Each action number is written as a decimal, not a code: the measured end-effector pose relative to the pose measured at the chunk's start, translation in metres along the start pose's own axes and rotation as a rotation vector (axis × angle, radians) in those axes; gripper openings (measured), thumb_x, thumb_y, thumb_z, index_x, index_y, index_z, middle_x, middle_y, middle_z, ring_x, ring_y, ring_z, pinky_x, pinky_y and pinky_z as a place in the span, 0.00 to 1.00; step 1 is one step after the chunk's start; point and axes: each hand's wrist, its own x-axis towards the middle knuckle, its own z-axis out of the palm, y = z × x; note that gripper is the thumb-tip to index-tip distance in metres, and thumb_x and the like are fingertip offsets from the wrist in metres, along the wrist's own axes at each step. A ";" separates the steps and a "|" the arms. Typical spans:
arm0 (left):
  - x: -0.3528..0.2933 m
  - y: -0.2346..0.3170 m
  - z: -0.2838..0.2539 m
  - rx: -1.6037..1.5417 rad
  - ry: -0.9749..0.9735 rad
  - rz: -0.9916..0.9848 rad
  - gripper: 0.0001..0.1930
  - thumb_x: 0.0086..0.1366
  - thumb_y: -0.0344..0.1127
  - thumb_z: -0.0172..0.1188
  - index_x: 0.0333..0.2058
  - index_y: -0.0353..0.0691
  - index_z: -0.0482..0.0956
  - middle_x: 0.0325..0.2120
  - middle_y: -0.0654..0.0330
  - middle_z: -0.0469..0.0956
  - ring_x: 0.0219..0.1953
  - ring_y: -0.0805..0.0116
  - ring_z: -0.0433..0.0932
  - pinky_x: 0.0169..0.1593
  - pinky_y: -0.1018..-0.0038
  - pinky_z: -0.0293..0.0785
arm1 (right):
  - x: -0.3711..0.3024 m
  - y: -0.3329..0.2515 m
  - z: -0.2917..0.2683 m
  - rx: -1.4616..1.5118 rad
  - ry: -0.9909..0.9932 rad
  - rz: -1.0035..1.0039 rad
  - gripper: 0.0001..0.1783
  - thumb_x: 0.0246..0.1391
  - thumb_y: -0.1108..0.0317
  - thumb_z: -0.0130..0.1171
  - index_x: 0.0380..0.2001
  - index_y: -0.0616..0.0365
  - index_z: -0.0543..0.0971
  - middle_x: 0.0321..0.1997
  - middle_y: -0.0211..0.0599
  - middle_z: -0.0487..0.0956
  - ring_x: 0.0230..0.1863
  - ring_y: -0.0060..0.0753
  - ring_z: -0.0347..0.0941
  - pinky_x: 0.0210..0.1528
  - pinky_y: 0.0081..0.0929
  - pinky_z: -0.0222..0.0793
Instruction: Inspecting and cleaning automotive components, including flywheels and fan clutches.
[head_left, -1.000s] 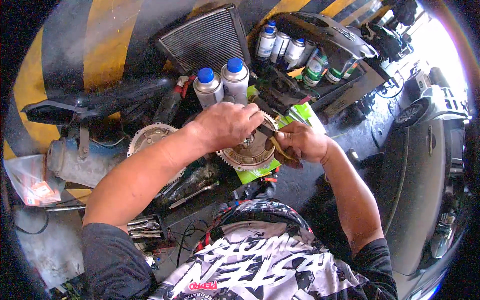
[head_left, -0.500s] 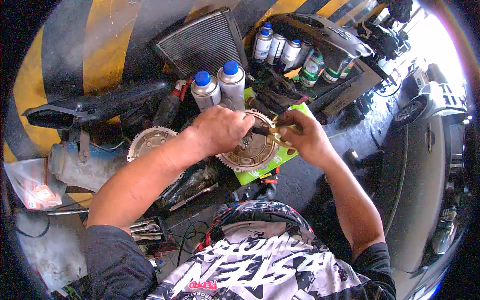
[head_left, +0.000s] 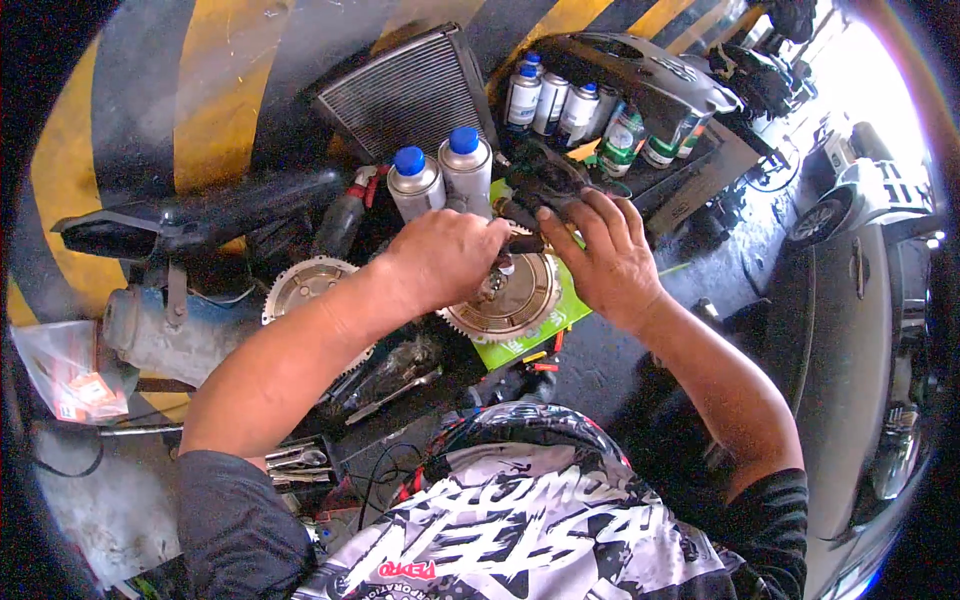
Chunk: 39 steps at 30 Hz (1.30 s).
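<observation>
My left hand (head_left: 445,258) is closed in a fist above a round toothed metal plate (head_left: 515,310). A short dark bar-like piece (head_left: 526,243) juts from its fingers; its kind does not show. My right hand (head_left: 612,262) lies just beyond the plate's right edge with fingers stretched forward, over the border of some dark crumpled items (head_left: 550,180). I see nothing held in it, though its underside is hidden. Beneath the plate is a bright green printed sheet (head_left: 572,305). Partly behind my left forearm sits a second toothed plate (head_left: 305,288).
Two blue-capped cans (head_left: 465,170) stand right behind my left hand. More spray cans (head_left: 552,103) stand farther back, beside a radiator-like finned panel (head_left: 405,95). A ratchet-like tool (head_left: 395,395) lies nearer me. At the right is a grey car (head_left: 840,350).
My right hand has opened and shifted up, and the yellowish piece it pinched is out of sight. My left hand stays nearly in place, still closed.
</observation>
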 end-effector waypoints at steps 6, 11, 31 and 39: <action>-0.005 -0.002 0.010 0.036 -0.044 -0.015 0.07 0.62 0.31 0.53 0.38 0.38 0.74 0.26 0.52 0.81 0.30 0.49 0.83 0.35 0.56 0.80 | -0.004 0.000 0.009 0.114 -0.098 0.056 0.27 0.51 0.63 0.59 0.56 0.50 0.76 0.45 0.36 0.76 0.46 0.38 0.75 0.49 0.39 0.73; -0.008 -0.002 0.021 0.065 -0.085 -0.050 0.07 0.62 0.32 0.53 0.37 0.38 0.74 0.26 0.53 0.80 0.29 0.51 0.83 0.33 0.56 0.80 | -0.005 -0.014 0.011 0.285 -0.316 0.228 0.25 0.47 0.63 0.63 0.51 0.50 0.78 0.42 0.36 0.78 0.44 0.40 0.77 0.43 0.41 0.75; -0.002 -0.009 0.024 0.216 -0.037 0.058 0.05 0.61 0.33 0.54 0.34 0.40 0.72 0.24 0.57 0.79 0.25 0.58 0.83 0.28 0.63 0.81 | -0.002 -0.023 0.018 0.820 -0.621 0.686 0.19 0.51 0.62 0.65 0.45 0.60 0.83 0.34 0.55 0.83 0.36 0.52 0.81 0.41 0.41 0.76; -0.002 -0.004 0.029 0.203 -0.052 0.067 0.06 0.61 0.33 0.54 0.35 0.40 0.71 0.25 0.57 0.78 0.26 0.58 0.83 0.27 0.63 0.81 | -0.004 -0.018 0.009 1.040 -0.752 0.730 0.19 0.56 0.60 0.63 0.47 0.60 0.82 0.33 0.48 0.84 0.35 0.38 0.81 0.42 0.37 0.74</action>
